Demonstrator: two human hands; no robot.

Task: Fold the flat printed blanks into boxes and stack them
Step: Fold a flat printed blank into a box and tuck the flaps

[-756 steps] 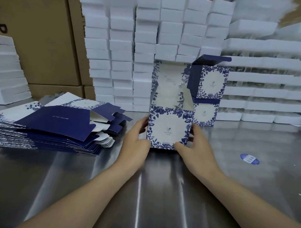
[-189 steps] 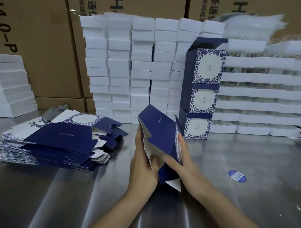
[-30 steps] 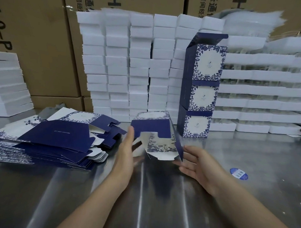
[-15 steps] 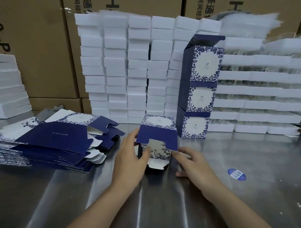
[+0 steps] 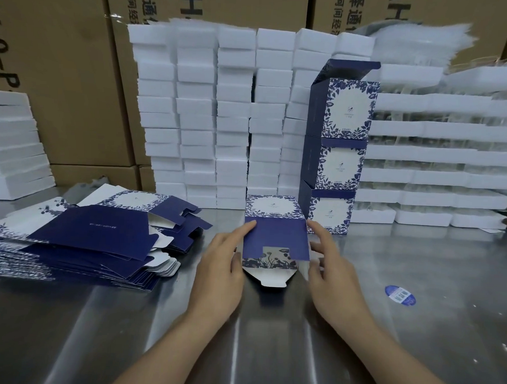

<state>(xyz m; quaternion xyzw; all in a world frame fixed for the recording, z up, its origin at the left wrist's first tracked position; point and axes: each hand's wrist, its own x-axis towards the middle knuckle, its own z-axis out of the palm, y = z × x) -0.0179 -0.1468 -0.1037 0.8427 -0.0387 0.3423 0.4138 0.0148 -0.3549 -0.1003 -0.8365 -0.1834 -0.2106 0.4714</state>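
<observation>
A half-folded blue and white floral box [image 5: 273, 235] lies on its side on the steel table, its open end facing me. A navy flap hangs over the opening and a white tuck flap sticks out below. My left hand [image 5: 219, 265] presses straight fingers against the box's left side. On the box's right side rests my right hand [image 5: 328, 269], fingers loosely bent at the edge. Behind it stands a stack of three folded boxes [image 5: 338, 154], the top one with its lid open. A pile of flat printed blanks [image 5: 81, 237] lies at the left.
White foam blocks [image 5: 206, 118] are stacked in columns behind the work area, with more white trays [image 5: 437, 175] at the right and brown cartons [image 5: 64, 70] behind. A blue round sticker [image 5: 400, 295] lies on the steel table [image 5: 270, 336] to the right.
The navy flap has come down further over the box's open end. Both hands have closed in on the box's sides and the box sits squarer.
</observation>
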